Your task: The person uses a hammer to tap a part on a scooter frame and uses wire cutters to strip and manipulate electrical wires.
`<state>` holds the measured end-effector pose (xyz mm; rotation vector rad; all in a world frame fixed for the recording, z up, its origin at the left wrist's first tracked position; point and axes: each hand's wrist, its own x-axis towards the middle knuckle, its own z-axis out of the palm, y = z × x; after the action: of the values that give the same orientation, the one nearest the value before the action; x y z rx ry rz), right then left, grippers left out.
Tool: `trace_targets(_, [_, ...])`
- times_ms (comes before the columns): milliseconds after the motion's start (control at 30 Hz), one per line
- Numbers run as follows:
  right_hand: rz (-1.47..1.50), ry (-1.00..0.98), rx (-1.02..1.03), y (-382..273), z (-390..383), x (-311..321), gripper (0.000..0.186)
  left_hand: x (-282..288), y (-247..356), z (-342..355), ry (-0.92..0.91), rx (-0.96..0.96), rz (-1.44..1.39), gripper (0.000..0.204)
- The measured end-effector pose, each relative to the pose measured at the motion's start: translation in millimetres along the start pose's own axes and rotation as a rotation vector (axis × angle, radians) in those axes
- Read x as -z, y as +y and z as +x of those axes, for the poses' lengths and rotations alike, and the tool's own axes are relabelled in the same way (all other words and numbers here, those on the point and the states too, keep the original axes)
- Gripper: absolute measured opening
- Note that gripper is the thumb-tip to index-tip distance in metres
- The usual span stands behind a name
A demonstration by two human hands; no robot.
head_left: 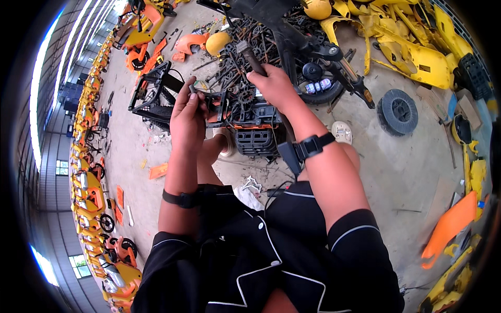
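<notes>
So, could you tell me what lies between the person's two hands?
In the head view, between the left hand and the right hand sits the black and orange frame assembly being worked on.

Handlebar grip (252,58): dark, cylindrical, tilted away from me, wrapped by my right hand (275,86).
Small part (192,89): thin, dark, pinched in my left hand (188,119), too small to identify.

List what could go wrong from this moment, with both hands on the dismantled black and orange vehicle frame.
1. The right hand grips a long dark handle above the black and orange frame; a slip might drive the knuckles into the exposed metal.
2. The left hand pinches a small dark part close by; it might drop among the piled black scrap.
3. The person's bare knee sits against the frame, so a sudden shift could pinch it.
</notes>
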<state>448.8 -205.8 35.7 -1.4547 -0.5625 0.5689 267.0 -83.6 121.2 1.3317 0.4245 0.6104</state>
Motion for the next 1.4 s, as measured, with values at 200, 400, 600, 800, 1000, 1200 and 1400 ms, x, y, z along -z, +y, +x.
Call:
trace_targets(200, [0.026,0.061,-0.011,8,-17,7,0.040,-53,60,-14,-0.173,-0.016,0.347,0.045])
trace_targets(400, [0.295,0.141,-0.096,-1,-39,10,0.024,-87,87,-26,-0.543,-0.085,0.455,0.034])
trace_targets(600, [0.312,0.175,-0.154,-5,-33,14,0.018,-55,102,5,-0.591,-0.123,0.568,0.029])
trace_targets(800, [0.071,0.296,-0.151,-12,-34,26,0.020,-59,63,108,-0.899,-0.357,0.951,0.025])
trace_targets(1000, [0.108,0.439,-0.003,-12,-49,50,0.024,-60,-29,164,-1.126,0.012,0.953,0.022])
trace_targets(1200, [-0.086,0.468,0.013,3,-58,70,0.037,-52,-122,157,-1.055,-0.169,0.971,0.018])
trace_targets(1400, [-0.454,0.390,-0.085,2,-51,65,0.033,-45,-142,130,-0.813,-0.093,0.978,0.020])
